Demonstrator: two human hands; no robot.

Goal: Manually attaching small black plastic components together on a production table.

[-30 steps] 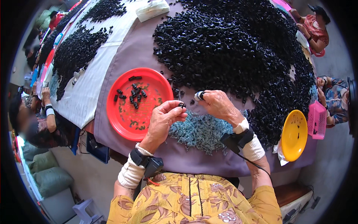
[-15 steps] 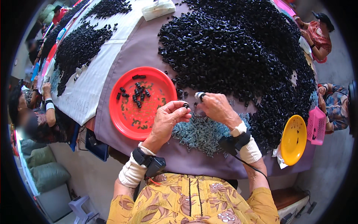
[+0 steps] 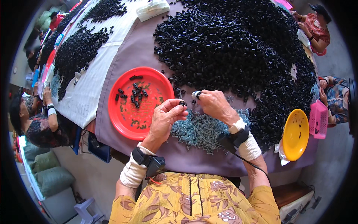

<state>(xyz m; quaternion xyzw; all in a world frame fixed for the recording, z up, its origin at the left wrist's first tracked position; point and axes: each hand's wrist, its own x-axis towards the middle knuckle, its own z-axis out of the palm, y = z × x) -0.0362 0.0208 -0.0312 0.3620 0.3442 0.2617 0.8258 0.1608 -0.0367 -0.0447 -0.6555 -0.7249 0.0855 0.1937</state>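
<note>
My left hand (image 3: pixel 163 120) pinches a small black plastic clip (image 3: pixel 182 103) between thumb and forefinger, just right of the red plate (image 3: pixel 115 115). Close beside it, my right hand (image 3: pixel 217 105) has its fingers curled in, with a white and black wrap on one finger. What those fingers hold, if anything, is hidden. Below both hands spreads a heap of small bluish, spring-like metal pieces (image 3: pixel 203 130). Several black clips (image 3: pixel 138 93) lie in the red plate. A large mound of similar black parts (image 3: pixel 220 52) rises beyond my hands.
A yellow plate (image 3: pixel 295 134) and a pink basket (image 3: pixel 318 119) are at the right edge of the cloth-covered table. A white block-like object (image 3: pixel 153 10) lies at the far side. More black parts (image 3: pixel 78 52) cover the white cloth at left. Other people sit around the table.
The view has shifted slightly. Both my hands stay almost in place, the left still pinching the black clip. A person at the left has changed posture.
</note>
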